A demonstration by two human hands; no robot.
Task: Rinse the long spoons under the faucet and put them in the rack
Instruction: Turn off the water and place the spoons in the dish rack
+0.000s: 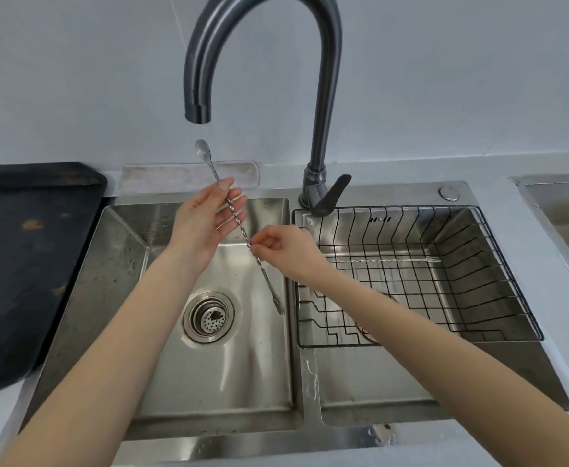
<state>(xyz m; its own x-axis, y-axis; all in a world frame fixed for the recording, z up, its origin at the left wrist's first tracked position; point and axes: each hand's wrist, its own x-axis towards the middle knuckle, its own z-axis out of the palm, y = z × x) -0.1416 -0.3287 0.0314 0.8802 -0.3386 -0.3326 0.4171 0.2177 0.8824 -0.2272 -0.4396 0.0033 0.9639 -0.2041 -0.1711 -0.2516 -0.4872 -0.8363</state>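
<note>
Seen from above, a steel double sink point(161, 392) fills the view; two bare forearms reach in from the bottom edge. Both hands hold one long spoon point(239, 227) with a twisted stem over the left basin; it slants with its bowl up, just below the spout of the dark curved faucet point(262, 45), and its forked end down near the round drain strainer point(209, 316). The left hand point(205, 224) is loosely open, thumb and fingers lightly on the upper stem; the right hand point(284, 249) is curled almost closed, pinching the stem at its middle. No water stream is visible. A black wire rack point(498, 251) sits in the right basin; a second long spoon point(384, 261) lies flat across its floor. A dark tray point(23, 264) rests on the counter to the left.
</note>
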